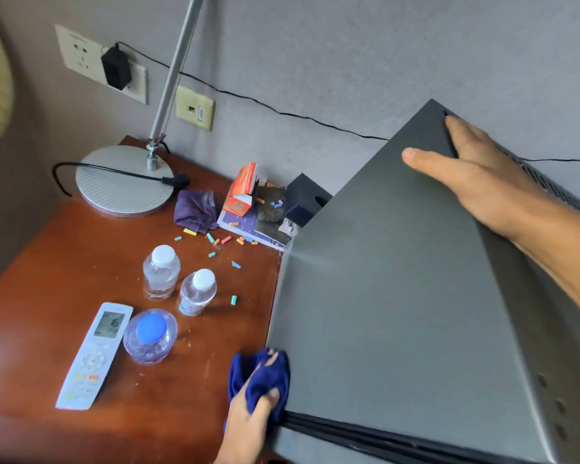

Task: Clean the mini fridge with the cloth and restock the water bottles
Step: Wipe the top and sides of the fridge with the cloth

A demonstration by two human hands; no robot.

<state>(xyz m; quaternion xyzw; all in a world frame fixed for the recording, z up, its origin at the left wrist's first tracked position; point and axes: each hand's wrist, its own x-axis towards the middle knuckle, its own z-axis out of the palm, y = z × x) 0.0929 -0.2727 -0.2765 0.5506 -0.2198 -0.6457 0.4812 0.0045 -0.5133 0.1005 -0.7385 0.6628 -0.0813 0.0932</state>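
Bunched in the left hand (248,420), the cloth (260,376) is pinched between thumb and curled fingers and pressed to the fridge (399,313) at its front left corner, just above the dark door seam. Across the top, the right hand (476,175) lies flat with straight fingers over the far back corner, gripping nothing, seemingly steadying the box.

Soft and limp, the cloth should fold to any edge, so a wadded hold like this suits it. By contrast the fridge looks heavy and rigid, its matte grey top smooth and likely slippery, so bracing at a corner is the safer hold.

Dark blue, the cloth is crumpled into a small wad. On the table (64,269) beside the fridge stand three bottles (161,272), clear plastic, two with white caps and one blue. They look light and easy to tip, best taken around the body. A remote (96,353) lies just beside them.
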